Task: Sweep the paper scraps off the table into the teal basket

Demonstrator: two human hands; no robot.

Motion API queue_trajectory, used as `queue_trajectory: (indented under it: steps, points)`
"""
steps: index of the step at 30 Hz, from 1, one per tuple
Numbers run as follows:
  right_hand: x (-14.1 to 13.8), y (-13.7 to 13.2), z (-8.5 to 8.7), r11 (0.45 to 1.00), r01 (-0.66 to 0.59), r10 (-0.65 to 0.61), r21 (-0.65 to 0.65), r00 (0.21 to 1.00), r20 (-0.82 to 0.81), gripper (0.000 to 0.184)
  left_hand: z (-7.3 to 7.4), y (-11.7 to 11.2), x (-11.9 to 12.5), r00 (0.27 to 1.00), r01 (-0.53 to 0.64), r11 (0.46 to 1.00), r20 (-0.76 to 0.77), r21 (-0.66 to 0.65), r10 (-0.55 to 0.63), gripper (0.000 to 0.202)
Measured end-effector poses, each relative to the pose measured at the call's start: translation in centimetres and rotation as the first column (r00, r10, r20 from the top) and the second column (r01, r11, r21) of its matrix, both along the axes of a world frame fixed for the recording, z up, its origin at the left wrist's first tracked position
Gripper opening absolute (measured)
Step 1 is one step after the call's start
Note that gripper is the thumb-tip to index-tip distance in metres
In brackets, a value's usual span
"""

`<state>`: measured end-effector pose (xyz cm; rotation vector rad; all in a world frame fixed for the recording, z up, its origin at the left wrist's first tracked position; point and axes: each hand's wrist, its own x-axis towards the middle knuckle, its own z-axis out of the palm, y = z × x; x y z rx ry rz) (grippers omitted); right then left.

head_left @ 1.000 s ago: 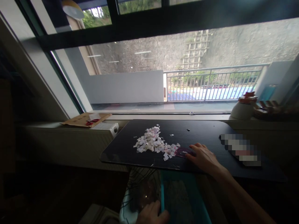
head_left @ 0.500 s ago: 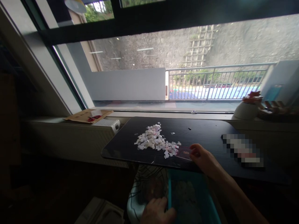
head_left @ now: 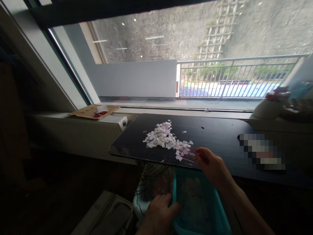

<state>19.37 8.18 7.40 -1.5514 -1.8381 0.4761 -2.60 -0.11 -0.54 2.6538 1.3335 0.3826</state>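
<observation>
Card: the clear, pinkish card lies near the front edge of the bench, its left end against the paper bits.
Right hand: the right hand pinches the card's right end.
Paper bits: a loose pile, with a smaller clump trailing right toward the card.
Bin: the blue bin sits below the bench front; pale stuff lies inside, too dim to make out.
Left hand: the left hand is curled round the bin's left rim, thumb over it.
Edges: the bits stop short of the front edge; bare bench stretches behind and right of the card.
Surface: black, with a blurred-out item at right.
Room: radiator at left, window behind.
</observation>
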Motion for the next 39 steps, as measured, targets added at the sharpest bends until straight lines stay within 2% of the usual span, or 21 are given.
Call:
queue_trajectory:
  steps: [2,4,9,14,19,23,29,35,39]
  points:
    - [-0.4,-0.1,0.4,1.000,-0.011,0.011,-0.001,1.000,0.025,0.029,1.3,-0.4,-0.7,0.998,-0.050,0.997,0.027,-0.054,0.052,0.035]
    - [-0.8,-0.1,0.5,1.000,-0.010,0.009,0.014,0.999,0.053,0.028,1.7,-0.7,-1.2,0.995,-0.087,0.993,0.035,-0.085,0.090,0.035]
    - [-0.7,0.0,0.4,0.999,0.012,-0.016,0.044,0.997,0.077,0.030,1.2,-0.9,-1.5,0.991,-0.116,0.987,0.059,-0.110,0.123,0.032]
    - [-0.3,-0.3,0.0,0.997,0.055,-0.059,0.052,0.995,0.077,0.029,1.2,-0.7,-1.0,0.987,-0.138,0.984,0.061,-0.114,0.146,0.032]
    - [-0.5,-0.3,-0.2,0.998,-0.027,0.023,0.054,0.996,0.083,0.030,1.4,-0.4,-0.9,0.992,-0.108,0.978,0.044,-0.179,0.118,0.029]
    - [-0.5,-0.5,0.1,0.995,0.053,-0.063,0.086,0.989,0.130,0.029,1.7,-0.4,-0.8,0.988,-0.142,0.971,0.033,-0.193,0.151,0.031]
    - [-0.7,-1.1,0.3,0.998,-0.005,-0.003,0.059,0.992,0.128,0.028,1.8,-0.3,-0.6,0.992,-0.120,0.962,0.019,-0.246,0.128,0.028]
    - [0.3,-1.2,-0.1,0.996,0.065,-0.072,0.056,0.989,0.130,0.029,2.0,-0.5,-0.5,0.988,-0.145,0.962,0.014,-0.230,0.152,0.027]
    - [0.5,-1.1,0.2,0.999,0.032,-0.035,0.025,0.993,0.116,0.027,2.1,-0.6,-0.5,0.989,-0.135,0.965,0.032,-0.226,0.146,0.028]
